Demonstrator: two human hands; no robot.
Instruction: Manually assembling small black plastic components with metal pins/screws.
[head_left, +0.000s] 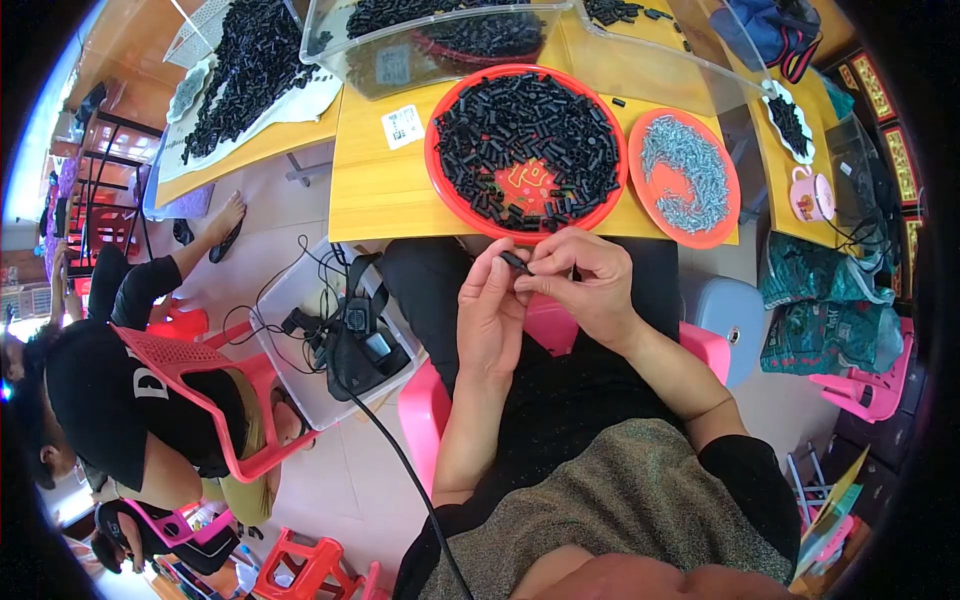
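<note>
Just in front of the red round tray [433, 170], my two hands meet over my lap. My left hand [487, 318] is closed, pinching a small black plastic part [514, 262] between thumb and fingers. The thumb and forefinger of my right hand [592, 278] are pressed together at the right end of that part; whatever they grip there is too small to make out. Many similar black tube-shaped parts [530, 125] fill the tray. To its right lies an orange-red plate [662, 200] with a heap of small silvery screws [695, 165].
Clear plastic bins [450, 65] stand behind the tray on the yellow table [375, 190]. More black parts [245, 70] cover the table at left. A white bin [290, 350] with cables and black devices sits on the floor. Another person [110, 410] sits at left. A pink mug [812, 195] stands at right.
</note>
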